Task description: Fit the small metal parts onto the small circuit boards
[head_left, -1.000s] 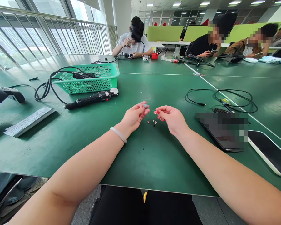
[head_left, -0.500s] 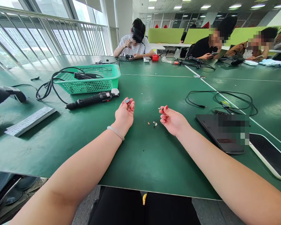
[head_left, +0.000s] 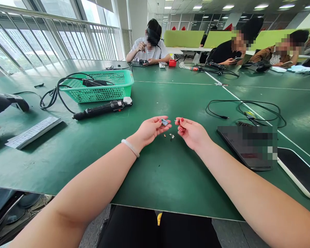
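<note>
Between the thumb and fingers of my left hand (head_left: 152, 130) is a small flat blue-grey piece (head_left: 164, 122), too small to identify. My right hand (head_left: 192, 133) pinches a tiny silvery part (head_left: 177, 120) between thumb and forefinger, its other fingers curled. The two hands face each other just above the green table (head_left: 155, 186), their fingertips a short gap apart. Under that gap lie a small metal bit (head_left: 172, 136) with a dark speck beside it and a tiny orange piece (head_left: 165, 135).
Left of my hands lie a black electric screwdriver (head_left: 100, 110), a green basket (head_left: 105, 93) with cables, and a paper stack (head_left: 34, 132). To the right are a black cable (head_left: 271, 105), a dark flat case (head_left: 244, 148) and a phone (head_left: 299, 172). Several people sit across the table.
My left hand has moved right with the blue-grey piece, close to my right hand, and its palm has turned. The right hand has stayed nearly still.
</note>
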The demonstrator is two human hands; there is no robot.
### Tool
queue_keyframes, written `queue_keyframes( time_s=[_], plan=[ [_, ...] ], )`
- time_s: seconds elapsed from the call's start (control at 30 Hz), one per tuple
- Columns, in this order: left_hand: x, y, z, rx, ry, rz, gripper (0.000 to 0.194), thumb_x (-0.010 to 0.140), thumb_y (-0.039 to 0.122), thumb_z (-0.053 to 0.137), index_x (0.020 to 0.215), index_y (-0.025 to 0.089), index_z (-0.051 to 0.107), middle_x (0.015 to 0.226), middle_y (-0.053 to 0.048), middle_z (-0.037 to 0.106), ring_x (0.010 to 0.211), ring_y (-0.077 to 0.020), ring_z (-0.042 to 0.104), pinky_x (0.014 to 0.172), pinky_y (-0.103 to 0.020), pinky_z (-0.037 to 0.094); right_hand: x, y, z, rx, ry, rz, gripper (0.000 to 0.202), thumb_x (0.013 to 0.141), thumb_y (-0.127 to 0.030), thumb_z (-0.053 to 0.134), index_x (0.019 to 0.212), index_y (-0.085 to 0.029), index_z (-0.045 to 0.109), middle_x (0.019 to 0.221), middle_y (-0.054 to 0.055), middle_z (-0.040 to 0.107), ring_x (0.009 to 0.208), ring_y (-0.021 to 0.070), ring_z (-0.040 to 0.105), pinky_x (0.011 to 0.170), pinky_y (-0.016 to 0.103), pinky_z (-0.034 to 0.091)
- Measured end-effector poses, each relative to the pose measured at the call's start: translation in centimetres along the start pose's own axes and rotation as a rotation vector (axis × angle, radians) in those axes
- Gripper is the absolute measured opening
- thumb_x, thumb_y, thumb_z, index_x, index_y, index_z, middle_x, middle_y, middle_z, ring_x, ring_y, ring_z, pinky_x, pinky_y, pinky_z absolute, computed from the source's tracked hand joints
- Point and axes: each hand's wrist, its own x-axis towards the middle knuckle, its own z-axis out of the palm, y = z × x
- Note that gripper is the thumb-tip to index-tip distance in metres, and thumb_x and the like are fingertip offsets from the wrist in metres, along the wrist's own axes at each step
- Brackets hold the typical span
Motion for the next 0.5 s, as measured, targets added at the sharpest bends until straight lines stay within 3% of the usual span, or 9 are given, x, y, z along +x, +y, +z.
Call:
queue_keyframes(
  time_s=[0.13,0.27,0.4,0.5],
  plan=[
    [-0.44,-0.67,0.53,0.134,-0.106,-0.082,0.019,0.084,0.003,0.049,0.09,0.008,0.066,0.091,-0.01,0.068,0.075,-0.0118,0.067,0.091,-0.033,0.051,-0.35,0.2,0.39,-0.295,0.024,-0.181,0.025,0.066,-0.042,0.07,0.077,-0.019,0.071,0.071,0.002,0.067,0.058,0.0112,0.05,0.062,0.03,0.044],
    [-0.46,-0.85,0.58,0.132,-0.112,-0.053,0.022,0.083,0.002,0.05,0.093,0.01,0.068,0.094,-0.009,0.068,0.076,-0.0115,0.067,0.095,-0.035,0.048,-0.39,0.43,0.2,-0.554,0.087,-0.343,0.021,0.074,-0.037,0.062,0.078,-0.019,0.073,0.081,0.004,0.072,0.073,0.0172,0.061,0.073,0.034,0.047],
    [-0.53,-0.71,0.5,0.154,-0.135,-0.038,0.029,0.08,0.001,0.052,0.103,0.012,0.067,0.098,-0.008,0.068,0.078,-0.0108,0.066,0.094,-0.033,0.047,-0.58,0.35,0.2,-0.631,0.108,-0.363,0.022,0.077,-0.037,0.06,0.078,-0.02,0.074,0.083,0.005,0.073,0.074,0.0185,0.062,0.073,0.034,0.047],
    [-0.67,-0.69,0.57,0.223,-0.136,-0.007,0.035,0.075,0.001,0.06,0.108,0.013,0.066,0.089,-0.006,0.069,0.075,-0.0097,0.064,0.09,-0.033,0.047,-0.83,0.25,0.43,-0.65,0.114,-0.36,0.022,0.076,-0.038,0.061,0.079,-0.02,0.074,0.081,0.005,0.073,0.073,0.0189,0.062,0.071,0.034,0.047]
  ],
)
